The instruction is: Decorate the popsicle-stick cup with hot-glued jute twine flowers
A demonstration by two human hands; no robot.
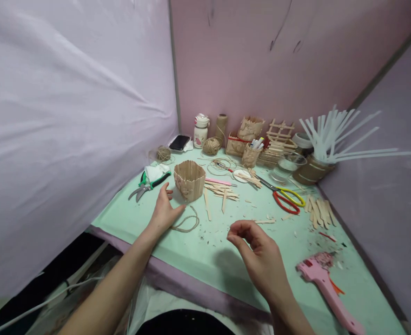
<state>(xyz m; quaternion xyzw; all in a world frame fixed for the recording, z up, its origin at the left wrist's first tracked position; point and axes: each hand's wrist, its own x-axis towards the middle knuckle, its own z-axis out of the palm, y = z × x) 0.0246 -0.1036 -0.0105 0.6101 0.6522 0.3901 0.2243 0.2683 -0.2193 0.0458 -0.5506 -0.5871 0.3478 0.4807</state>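
My left hand (164, 210) rests low over the table with its thumb and fingers apart, holding nothing. Just beyond its fingers stands a small basket (190, 185) made of wooden craft sticks, open at the top. A loop of twine (190, 229) lies on the cloth by my left thumb. My right hand (256, 251) is raised above the near part of the table, thumb and forefinger pinched together. Whatever may be between those fingertips is too small to make out. A pink glue gun (326, 288) lies to the right of my right hand.
Green-handled pruning shears (149, 184) lie at the left. Loose craft sticks (222, 190) and red-and-yellow scissors (285, 197) lie mid-table. Along the back stand a bottle (201, 131), twine balls (211, 146), stick-made containers (251, 156) and a jar of glue sticks (312, 170). Scraps are scattered about.
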